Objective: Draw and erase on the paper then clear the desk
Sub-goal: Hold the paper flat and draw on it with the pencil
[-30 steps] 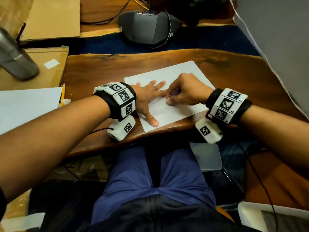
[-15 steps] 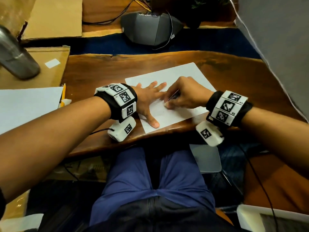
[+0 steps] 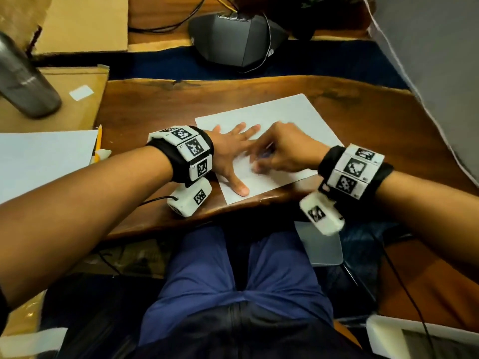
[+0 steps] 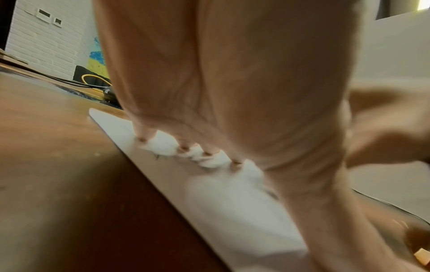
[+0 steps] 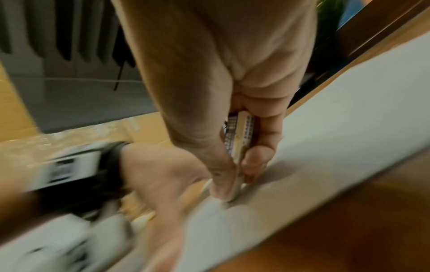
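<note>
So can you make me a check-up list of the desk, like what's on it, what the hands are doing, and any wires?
Surface: wooden desk, dark and glossy.
Job's things: white paper lies flat near the desk's front edge; a patterned eraser touches it.
Clutter: metal bottle, pencil beside a second sheet, cardboard.
Hands: left hand lies flat with fingers spread, pressing the paper; right hand pinches the eraser and is blurred.
Cables: thin wires run from both wrist cameras; cords lead to a grey device behind the desk.
Surroundings: blue carpet, grey panel at the right.
</note>
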